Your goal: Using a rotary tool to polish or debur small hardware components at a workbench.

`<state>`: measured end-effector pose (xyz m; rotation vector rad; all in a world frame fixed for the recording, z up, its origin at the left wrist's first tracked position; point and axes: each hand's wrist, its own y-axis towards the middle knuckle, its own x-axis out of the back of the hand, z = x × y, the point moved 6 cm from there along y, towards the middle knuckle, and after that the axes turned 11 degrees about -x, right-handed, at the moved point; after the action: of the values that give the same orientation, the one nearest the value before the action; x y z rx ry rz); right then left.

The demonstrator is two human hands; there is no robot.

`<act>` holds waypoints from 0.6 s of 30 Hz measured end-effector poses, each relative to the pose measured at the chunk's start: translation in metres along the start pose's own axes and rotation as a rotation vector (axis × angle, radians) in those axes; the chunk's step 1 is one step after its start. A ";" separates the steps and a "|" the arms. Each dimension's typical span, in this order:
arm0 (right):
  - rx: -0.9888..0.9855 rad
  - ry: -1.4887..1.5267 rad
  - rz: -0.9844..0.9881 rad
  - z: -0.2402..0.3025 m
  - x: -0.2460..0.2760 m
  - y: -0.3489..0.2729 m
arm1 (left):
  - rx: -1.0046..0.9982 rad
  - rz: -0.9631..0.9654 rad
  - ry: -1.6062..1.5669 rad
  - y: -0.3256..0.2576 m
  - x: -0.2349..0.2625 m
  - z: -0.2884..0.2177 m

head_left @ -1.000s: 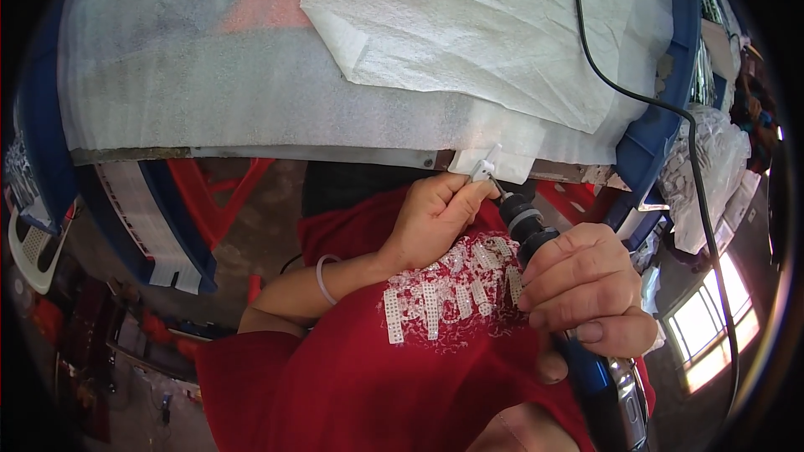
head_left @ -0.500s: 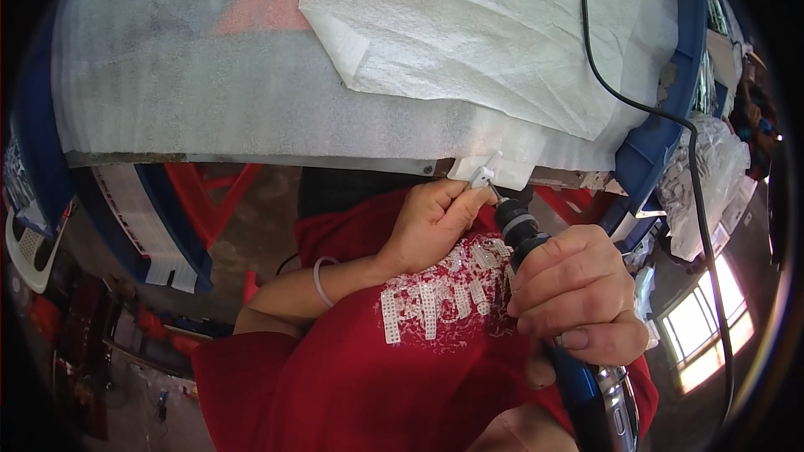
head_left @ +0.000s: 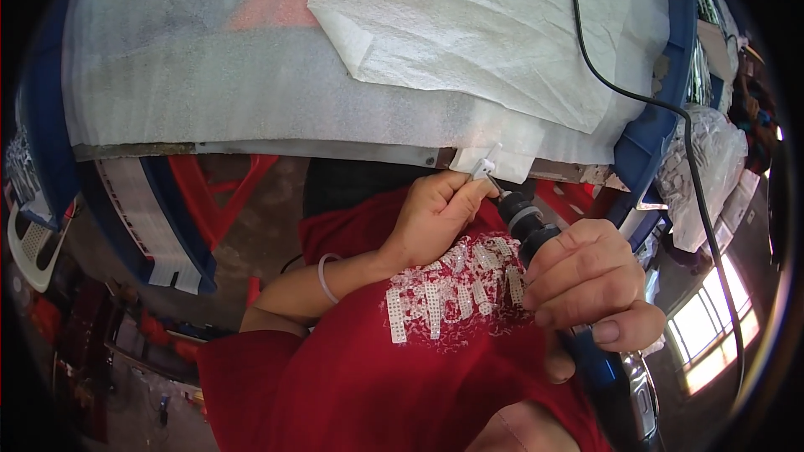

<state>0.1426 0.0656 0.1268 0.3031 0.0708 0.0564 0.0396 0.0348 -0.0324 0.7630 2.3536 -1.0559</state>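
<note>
Between thumb and fingers, my left hand [head_left: 431,218] pinches a small white plastic piece [head_left: 483,168] at the table's near edge. My right hand [head_left: 586,280] is wrapped round a corded-looking handheld rotary tool [head_left: 525,219] with a black and grey nose and a blue body. Its thin bit points up and left, with the tip close to the plastic piece; whether they touch I cannot tell. Beneath the piece, a white folded pad [head_left: 512,166] hangs over the edge. The lower end of the tool is partly hidden by my right hand.
A pale foam sheet [head_left: 209,84] covers the table, with a loose white cloth [head_left: 486,25] over it. A black cable [head_left: 624,94] crosses the right side. Blue edging [head_left: 657,130] bounds the table there, with clear plastic bags [head_left: 708,176] beyond. Red stool legs [head_left: 226,201] stand underneath.
My right hand and the rotary tool have shifted slightly right, and the plastic piece has turned a little in my left hand. The view has also moved slightly.
</note>
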 end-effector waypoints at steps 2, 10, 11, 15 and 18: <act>0.003 0.011 0.016 -0.003 -0.002 -0.001 | 0.000 -0.009 0.014 -0.001 0.002 0.003; -0.024 -0.008 0.009 -0.005 -0.005 0.004 | 0.007 -0.022 0.002 0.000 0.002 0.001; -0.025 -0.008 0.007 -0.006 -0.005 0.004 | 0.001 -0.029 0.001 0.000 0.002 0.001; -0.028 -0.003 0.003 -0.008 -0.006 0.006 | 0.003 -0.031 -0.013 0.000 0.002 0.005; -0.005 0.015 0.007 -0.011 -0.006 0.004 | -0.008 -0.030 0.014 -0.001 0.004 0.006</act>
<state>0.1359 0.0720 0.1181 0.2983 0.0846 0.0656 0.0369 0.0309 -0.0384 0.7361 2.3873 -1.0557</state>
